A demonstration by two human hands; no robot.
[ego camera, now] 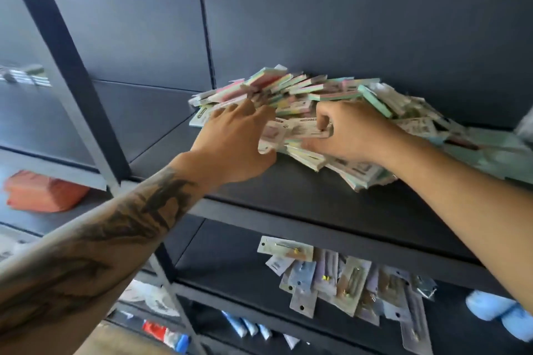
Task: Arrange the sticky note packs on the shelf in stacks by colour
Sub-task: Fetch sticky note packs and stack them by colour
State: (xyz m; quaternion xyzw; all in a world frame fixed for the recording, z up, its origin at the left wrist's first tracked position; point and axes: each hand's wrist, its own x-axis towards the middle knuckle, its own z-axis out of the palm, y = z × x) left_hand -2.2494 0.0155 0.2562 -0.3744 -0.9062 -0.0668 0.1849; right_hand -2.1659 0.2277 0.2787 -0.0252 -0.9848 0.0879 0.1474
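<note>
Fingertips [323,125] of right hand [349,132] pinching a sticky note pack [297,127] at pile [302,95] front, long axis sideways toward left hand [233,141]; left fingers loosely spread on packs just left. Unsorted.

The heap of sticky note packs [302,95] is smeared by motion, so its label print cannot be read. The left hand [233,138] hides the packs under its palm, and its fingertips are lost among them. The right hand [346,132] hides the packs behind it. Right of the heap, a pale green sheet [496,153] and a grey blur [526,127] are cut by the edge.
</note>
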